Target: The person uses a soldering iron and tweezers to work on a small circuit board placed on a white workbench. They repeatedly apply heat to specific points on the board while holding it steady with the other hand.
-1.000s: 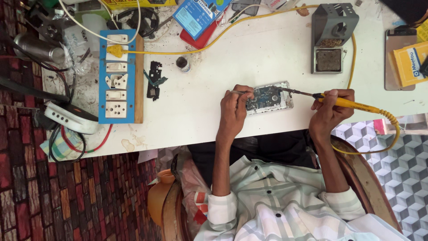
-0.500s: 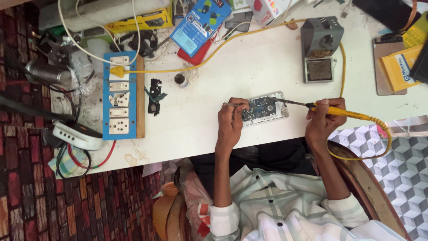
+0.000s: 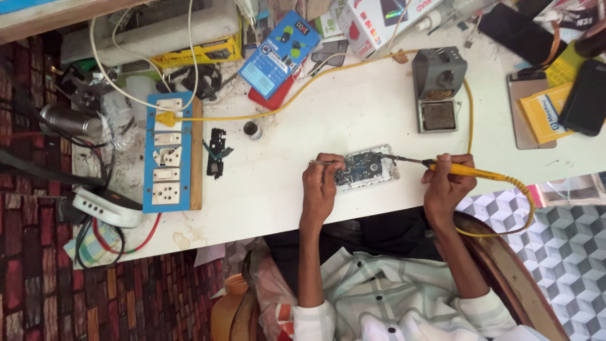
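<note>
Soldering on an opened phone [image 3: 367,170], iron tip at its right end

Risk as I judge it: tip slides across the board, or the yellow cord [image 3: 505,208] snags at the table [image 3: 353,120] edge. Right hand [image 3: 447,184] clenched on the soldering iron [image 3: 456,168]; left hand [image 3: 320,183] pinches thin tweezers [image 3: 323,162] at the phone's left end, both wrists bent over the near edge

shirt: pale green-white check, dark thin lines, small dark buttons down the front | sleeves: long, cuffs turned back near the elbows | forearms: bare below the cuffs | left hand [image 3: 320,187], right hand [image 3: 445,186]: no gloves, no rings visible
</note>
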